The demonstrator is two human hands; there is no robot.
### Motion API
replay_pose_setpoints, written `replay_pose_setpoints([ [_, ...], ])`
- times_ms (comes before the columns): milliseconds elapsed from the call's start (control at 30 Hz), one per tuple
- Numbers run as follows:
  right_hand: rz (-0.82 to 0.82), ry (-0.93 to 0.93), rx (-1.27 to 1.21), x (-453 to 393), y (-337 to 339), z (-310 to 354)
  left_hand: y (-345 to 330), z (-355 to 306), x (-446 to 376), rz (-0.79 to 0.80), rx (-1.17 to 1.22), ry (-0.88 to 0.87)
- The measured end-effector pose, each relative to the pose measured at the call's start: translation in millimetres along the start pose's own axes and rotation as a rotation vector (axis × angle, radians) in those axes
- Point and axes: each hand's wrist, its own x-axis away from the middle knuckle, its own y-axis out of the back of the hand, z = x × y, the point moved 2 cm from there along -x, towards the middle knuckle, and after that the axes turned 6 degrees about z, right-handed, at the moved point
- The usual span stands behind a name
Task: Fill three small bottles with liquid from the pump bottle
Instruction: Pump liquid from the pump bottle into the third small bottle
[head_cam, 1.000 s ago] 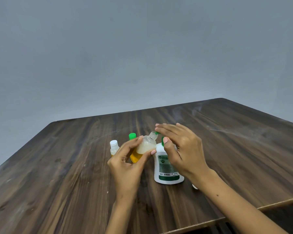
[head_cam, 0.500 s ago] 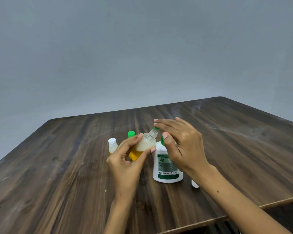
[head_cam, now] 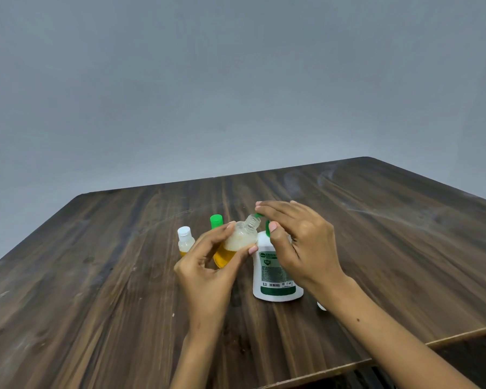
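My left hand (head_cam: 208, 265) holds an uncapped small clear bottle (head_cam: 237, 241) tilted, its open neck up against the green pump nozzle; yellow liquid sits low in it with pale foam above. My right hand (head_cam: 298, 242) lies over the green pump head of the white pump bottle (head_cam: 272, 276), fingers straight across the top, thumb beside the neck. The pump bottle stands upright on the table. Behind my left hand stand a small bottle with a white cap (head_cam: 185, 240) and one with a green cap (head_cam: 216, 221), mostly hidden.
The dark wooden table (head_cam: 96, 290) runs wide to the left and far right; its front edge crosses the lower right. A small white cap (head_cam: 321, 306) peeks out beside my right wrist. A plain grey wall stands behind.
Both hands and the two bottles keep the same hold and pose; only the view shifted slightly, so they sit a little higher in the picture than a second ago.
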Motion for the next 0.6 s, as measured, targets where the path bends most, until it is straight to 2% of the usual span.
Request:
replay_pose_setpoints([
  [400, -0.021, -0.003, -0.016, 2.8, 2.3, 4.9, -0.7, 2.9, -1.0, 0.002, 0.028, -0.010],
  [600, 0.024, 0.019, -0.055, -4.9, 6.5, 2.2, -2.0, 2.0, -2.7, -0.008, 0.050, -0.010],
])
